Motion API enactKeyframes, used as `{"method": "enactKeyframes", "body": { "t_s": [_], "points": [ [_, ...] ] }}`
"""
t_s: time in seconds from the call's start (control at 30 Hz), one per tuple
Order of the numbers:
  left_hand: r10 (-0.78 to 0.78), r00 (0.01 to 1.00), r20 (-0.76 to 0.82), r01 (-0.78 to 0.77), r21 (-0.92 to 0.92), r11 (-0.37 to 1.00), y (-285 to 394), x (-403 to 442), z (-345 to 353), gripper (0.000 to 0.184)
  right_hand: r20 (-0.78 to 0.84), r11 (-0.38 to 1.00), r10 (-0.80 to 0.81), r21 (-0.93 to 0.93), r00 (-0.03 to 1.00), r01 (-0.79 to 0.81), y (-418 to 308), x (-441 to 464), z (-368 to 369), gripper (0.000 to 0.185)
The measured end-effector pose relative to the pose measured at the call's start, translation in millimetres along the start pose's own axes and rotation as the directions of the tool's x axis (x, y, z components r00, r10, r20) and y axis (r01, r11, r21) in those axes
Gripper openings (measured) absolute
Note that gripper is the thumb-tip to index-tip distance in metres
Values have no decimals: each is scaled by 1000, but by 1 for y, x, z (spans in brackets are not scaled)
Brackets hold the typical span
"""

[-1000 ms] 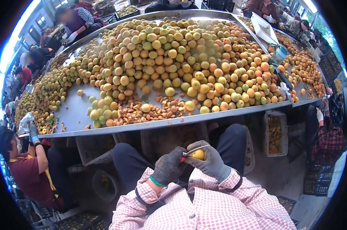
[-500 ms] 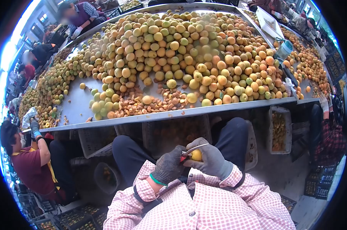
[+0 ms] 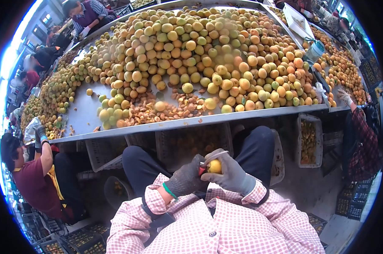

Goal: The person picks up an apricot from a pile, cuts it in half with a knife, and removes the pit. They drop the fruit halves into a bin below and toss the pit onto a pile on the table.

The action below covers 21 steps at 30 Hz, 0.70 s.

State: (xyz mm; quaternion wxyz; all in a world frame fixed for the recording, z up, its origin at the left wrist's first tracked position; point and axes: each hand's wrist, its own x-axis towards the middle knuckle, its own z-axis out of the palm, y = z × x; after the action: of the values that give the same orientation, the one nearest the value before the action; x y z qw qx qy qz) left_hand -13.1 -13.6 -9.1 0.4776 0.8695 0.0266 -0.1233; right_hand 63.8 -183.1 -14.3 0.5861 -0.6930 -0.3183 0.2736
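Note:
My left hand [image 3: 186, 177], in a dark knit glove with a green band at the wrist, is closed around the red handle of a small knife [image 3: 216, 155]. The knife's thin, pale, curved blade passes over the top of a yellow apricot [image 3: 214, 166]. Grey-gloved and closed around that apricot, my right hand [image 3: 233, 172] meets the left above my lap. The gloves partly cover both fruit and handle, so whether the blade cuts into the flesh cannot be made out.
A metal table [image 3: 170, 128] bears a large heap of apricots [image 3: 174, 51], with cut pieces [image 3: 147, 113] near its front edge. Under it stand crates, including a pale crate [image 3: 310, 142] of fruit. Co-workers sit at left [image 3: 37, 182] and right [image 3: 362, 144].
My hands have shifted slightly upward with the apricot and knife, and the blade looks flatter. The co-worker at right now reaches a gloved hand farther onto the table.

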Motion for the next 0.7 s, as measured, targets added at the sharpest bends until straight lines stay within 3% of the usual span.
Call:
{"method": "enactKeyframes", "body": {
  "t_s": [0.03,0.17,0.23,0.27,0.33,0.37,0.4,0.47,0.5,0.57,0.6,0.67,0.7],
  "points": [
    [-5,996,87,13,-91,996,-1,0,-1,58,-7,999,1,47,1000,-1,2,0,0,38],
    [-41,992,123,67,-212,975,7,3,-4,62,33,968,78,237,996,-84,4,2,-11,38],
    [2,999,-43,-18,-353,935,15,3,-5,58,73,929,97,351,993,-116,2,1,-17,41],
    [6,999,-43,-21,-357,934,13,4,-5,58,72,931,99,346,992,-118,-2,2,-21,41],
    [97,940,-328,-215,-346,913,13,8,-11,49,24,796,255,562,967,-224,-13,1,-30,41],
    [12,937,-350,-261,-675,690,17,3,-16,42,-44,702,320,682,946,-206,-15,0,-33,41],
    [-65,955,-290,-198,-784,588,30,-1,-31,54,-44,570,354,802,934,-178,-14,-2,-39,45],
    [45,956,-290,-267,-793,547,19,-6,-36,40,-51,491,273,866,961,-94,-27,-5,-40,52],
    [44,957,-288,-264,-793,549,21,-10,-34,40,-51,489,274,867,960,-94,-26,-6,-38,52],
    [145,971,-192,-221,-473,853,29,-15,-28,40,-83,634,135,773,987,-22,-23,-8,-34,54],
    [255,943,-212,-306,-254,918,31,-14,-26,39,-81,632,134,774,988,-22,-26,-7,-33,54],
    [296,929,-223,-315,-58,947,32,-14,-19,39,-109,730,36,682,993,48,-33,-7,-32,59],
    [295,929,-223,-315,-60,947,32,-16,-18,39,-112,763,-24,640,993,91,-32,-7,-32,56]
  ]
}}
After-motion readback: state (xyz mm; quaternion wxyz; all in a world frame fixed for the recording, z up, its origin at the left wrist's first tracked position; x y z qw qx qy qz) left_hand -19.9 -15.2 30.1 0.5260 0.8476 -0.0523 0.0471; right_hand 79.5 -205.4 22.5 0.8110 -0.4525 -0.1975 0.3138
